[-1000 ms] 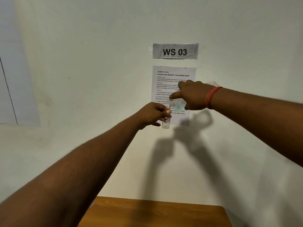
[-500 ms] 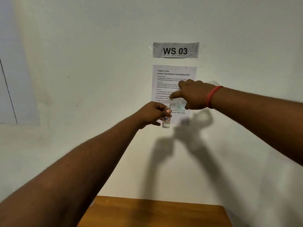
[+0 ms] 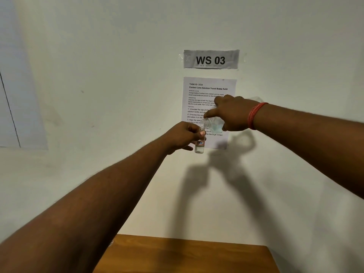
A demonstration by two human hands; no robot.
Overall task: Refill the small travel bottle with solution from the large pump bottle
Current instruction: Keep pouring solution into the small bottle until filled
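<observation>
left hand (image 3: pixel 184 135) pinches the small bottle (image 3: pixel 200 145) upright at frame centre; right hand (image 3: pixel 232 115) grips the large bottle (image 3: pixel 211 124), tipped, its mouth just above.

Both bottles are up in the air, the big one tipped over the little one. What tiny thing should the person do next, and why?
Probably tilt the large bottle a touch more with the right hand, holding the left hand steady. Its threaded neck sits right at the small travel bottle's mouth, and clear liquid shows only near the small bottle's bottom, so it seems far from full.

Single head-worn wide-angle view, facing a close wall (image 3: pixel 98 95) over outstretched arms, perhaps slightly downward.
</observation>
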